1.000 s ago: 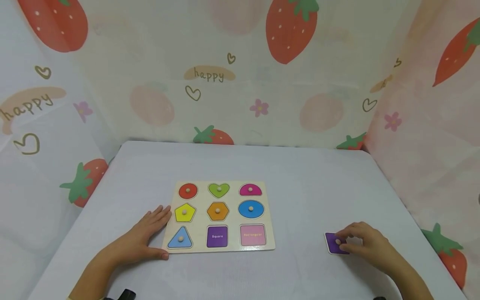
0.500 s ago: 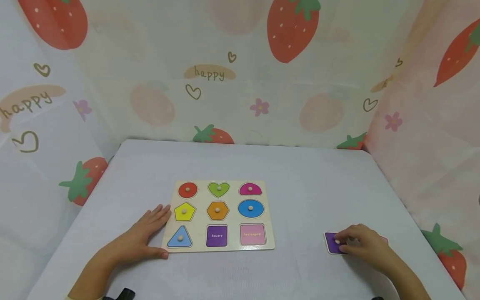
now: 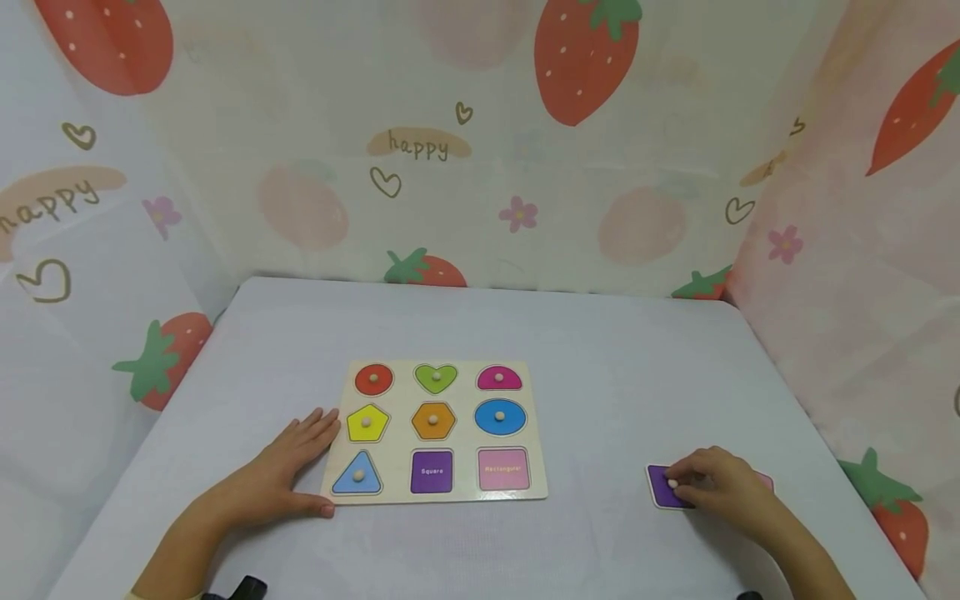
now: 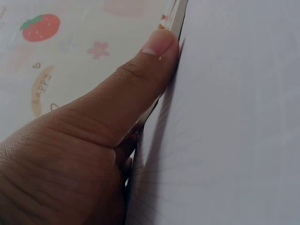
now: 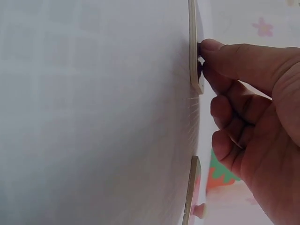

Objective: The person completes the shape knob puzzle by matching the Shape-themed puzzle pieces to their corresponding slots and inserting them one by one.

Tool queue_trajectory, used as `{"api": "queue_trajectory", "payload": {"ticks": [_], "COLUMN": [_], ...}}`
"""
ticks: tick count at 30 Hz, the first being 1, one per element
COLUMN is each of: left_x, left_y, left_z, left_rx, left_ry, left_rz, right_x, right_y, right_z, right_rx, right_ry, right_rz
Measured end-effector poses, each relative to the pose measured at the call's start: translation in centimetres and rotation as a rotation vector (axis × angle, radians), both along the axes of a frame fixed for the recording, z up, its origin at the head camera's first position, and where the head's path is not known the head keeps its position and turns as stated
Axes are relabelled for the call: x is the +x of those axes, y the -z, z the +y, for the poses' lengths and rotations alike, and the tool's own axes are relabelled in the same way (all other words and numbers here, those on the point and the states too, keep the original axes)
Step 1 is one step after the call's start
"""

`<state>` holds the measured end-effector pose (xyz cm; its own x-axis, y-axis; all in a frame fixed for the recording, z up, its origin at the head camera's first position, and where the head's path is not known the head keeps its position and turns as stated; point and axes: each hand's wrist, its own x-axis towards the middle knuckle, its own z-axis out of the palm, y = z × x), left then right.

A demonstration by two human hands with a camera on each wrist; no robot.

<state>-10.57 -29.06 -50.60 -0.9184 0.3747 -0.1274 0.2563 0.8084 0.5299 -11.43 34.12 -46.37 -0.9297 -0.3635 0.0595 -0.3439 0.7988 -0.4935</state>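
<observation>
A wooden shape puzzle board [image 3: 465, 437] lies flat on the white table. My left hand [image 3: 281, 467] rests along its left edge with fingers spread, and the thumb touches the near left corner. Off to the right of the board, my right hand [image 3: 727, 487] pinches the small knob of a purple square puzzle piece [image 3: 660, 493] between thumb and fingers. That piece [image 5: 193, 51] appears edge-on in the right wrist view, close to the table surface; whether it touches is hard to tell. A pink knobbed piece [image 5: 192, 187] lies beside it, mostly hidden by the hand in the head view.
Several knobbed pieces sit in the board, among them a blue triangle [image 3: 358, 473] and a blue oval [image 3: 500, 417]. The recesses marked Square [image 3: 432, 483] and Rectangular [image 3: 504, 482] hold no piece. Strawberry-printed cloth [image 3: 450, 75] surrounds the table.
My right hand has shifted slightly, so the edge of the pink piece shows behind it. It keeps its pinch on the purple square piece's knob. The left hand stays at the board.
</observation>
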Motion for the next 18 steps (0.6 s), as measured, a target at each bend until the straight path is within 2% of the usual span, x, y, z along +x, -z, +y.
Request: {"api": "queue_trajectory", "payload": {"ticks": [5,12,18], "left_x": [0.0,0.1,0.0], "left_y": [0.0,0.0,-0.2], "left_z": [0.0,0.0,0.1], "left_rx": [0.001,0.002,-0.008], "left_ry": [-0.002,-0.007,-0.009], "left_rz": [-0.004,-0.006,-0.01], "right_x": [-0.1,-0.3,-1.0], "right_y": [-0.2,-0.8,-1.7], "right_z": [-0.2,-1.0,-2.1], "right_rx": [0.014,0.02,0.029], "right_ry": [0.007,-0.038,-0.047], "right_rz": [0.006,0.089,0.081]}}
